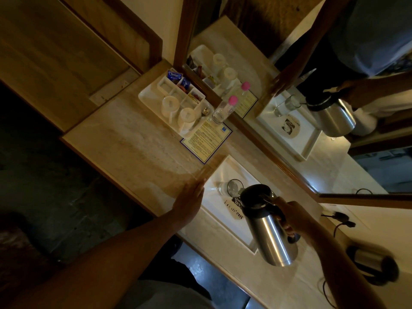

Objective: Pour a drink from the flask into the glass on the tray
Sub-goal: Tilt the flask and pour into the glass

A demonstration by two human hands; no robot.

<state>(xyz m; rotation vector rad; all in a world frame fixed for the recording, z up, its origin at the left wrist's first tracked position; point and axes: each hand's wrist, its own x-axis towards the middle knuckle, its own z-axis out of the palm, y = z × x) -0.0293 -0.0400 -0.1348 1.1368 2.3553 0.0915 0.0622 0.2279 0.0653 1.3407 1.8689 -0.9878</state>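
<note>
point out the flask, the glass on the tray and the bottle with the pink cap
flask (270,237): head view, on its steel body
glass (231,188): head view, on its rim and side
bottle with the pink cap (223,110): head view, on its clear body

right hand (289,216) tilts flask (270,226) over glass (231,188).

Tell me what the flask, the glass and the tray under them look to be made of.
Flask: brushed metal body, likely stainless steel, with long bright streaks; dark top and handle, probably plastic. Glass: clear glass, the tray showing through its wall. Tray: smooth white with a raised rim, plastic or melamine; the look does not settle which.
</note>
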